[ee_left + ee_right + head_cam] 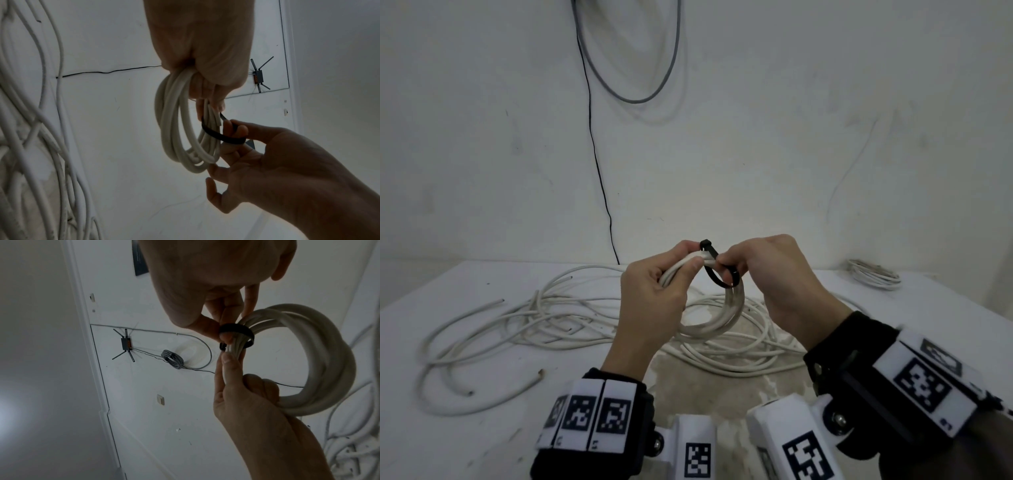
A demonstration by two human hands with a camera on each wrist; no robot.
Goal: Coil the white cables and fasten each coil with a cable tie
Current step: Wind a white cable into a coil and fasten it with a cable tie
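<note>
My left hand (654, 291) grips a coil of white cable (717, 323) above the table, with the strands bunched between thumb and fingers. A black cable tie (717, 270) loops loosely round the top of the coil. My right hand (763, 274) pinches the tie's strap beside the coil. In the left wrist view the coil (176, 129) hangs from my left hand (202, 53), and the tie (218, 136) crosses it near my right hand (246, 155). From the right wrist, the tie (236, 331) wraps the coil (320, 356) between both hands.
Loose white cables (524, 318) sprawl over the white table (448, 428) under and left of my hands. A finished coil (875, 274) lies at the back right corner. A grey cable (633, 96) and a thin black wire (599, 171) hang on the wall behind.
</note>
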